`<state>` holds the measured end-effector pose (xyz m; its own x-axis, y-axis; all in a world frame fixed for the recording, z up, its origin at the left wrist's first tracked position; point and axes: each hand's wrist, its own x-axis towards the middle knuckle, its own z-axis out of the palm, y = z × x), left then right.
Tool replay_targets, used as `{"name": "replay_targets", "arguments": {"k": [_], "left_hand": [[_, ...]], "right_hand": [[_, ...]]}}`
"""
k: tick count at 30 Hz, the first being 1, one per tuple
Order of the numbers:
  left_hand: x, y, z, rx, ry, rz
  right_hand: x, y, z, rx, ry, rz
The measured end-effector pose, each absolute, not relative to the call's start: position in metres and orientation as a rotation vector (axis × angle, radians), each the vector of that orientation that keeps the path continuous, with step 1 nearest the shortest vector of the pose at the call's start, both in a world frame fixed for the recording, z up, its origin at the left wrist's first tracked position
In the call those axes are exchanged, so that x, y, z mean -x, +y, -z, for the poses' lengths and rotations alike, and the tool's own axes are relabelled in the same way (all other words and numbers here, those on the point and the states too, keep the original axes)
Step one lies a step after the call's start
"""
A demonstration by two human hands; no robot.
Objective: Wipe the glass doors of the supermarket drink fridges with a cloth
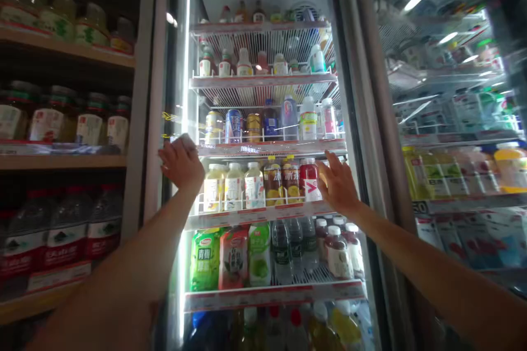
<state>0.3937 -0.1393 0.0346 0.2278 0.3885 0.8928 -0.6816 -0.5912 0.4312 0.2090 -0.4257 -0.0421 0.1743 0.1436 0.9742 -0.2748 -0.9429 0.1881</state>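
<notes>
My left hand (pixel 182 163) is raised at the left edge of the open-looking drinks fridge, beside its bright light strip. Its fingers are curled, and a small greyish patch shows at the top of them, too blurred to name. My right hand (pixel 337 184) reaches in front of the fridge's right side with fingers stretched and apart, holding nothing. Nearest to it is a red bottle (pixel 310 180) with a white cap; whether they touch I cannot tell. Left of that bottle stand brown-labelled tea bottles (pixel 282 178) and pale white-capped bottles (pixel 233 186) on the same shelf (pixel 263 214).
Below are large green and red bottles (pixel 206 260) and dark red bottles (pixel 338 252). Cans (pixel 234 125) and bottles fill the shelf above. Wooden shelves with jars (pixel 49 115) stand left. A second glass-fronted fridge (pixel 453 175) is at right, past a metal frame (pixel 376 120).
</notes>
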Motion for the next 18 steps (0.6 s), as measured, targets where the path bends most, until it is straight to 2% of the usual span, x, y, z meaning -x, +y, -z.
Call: {"name": "replay_targets", "arguments": {"k": [3,7,9,13,15,18], "left_hand": [[-0.370,-0.179,-0.029,-1.706,-0.514,-1.566],[-0.353,-0.219,-0.020,-1.835,-1.214,-1.795],[-0.364,-0.199,-0.018,-1.839,-1.097,-1.817],[-0.391,-0.149,-0.015,-1.764,-0.543,-1.706],[-0.388,-0.155,-0.011,-1.777,-0.616,-1.674],[-0.369,-0.198,-0.002,-1.794,-1.003,-1.679]], "right_hand": [[-0.213,-0.418,0.041,-2.107,-0.080,-1.848],[-0.224,-0.399,0.037,-2.108,0.021,-1.835],[-0.224,-0.401,0.039,-2.113,0.020,-1.841],[-0.219,-0.403,0.041,-2.142,0.045,-1.838],[-0.223,-0.384,0.036,-2.160,0.167,-1.833],[-0.241,-0.333,0.019,-2.190,0.484,-1.836]]}}
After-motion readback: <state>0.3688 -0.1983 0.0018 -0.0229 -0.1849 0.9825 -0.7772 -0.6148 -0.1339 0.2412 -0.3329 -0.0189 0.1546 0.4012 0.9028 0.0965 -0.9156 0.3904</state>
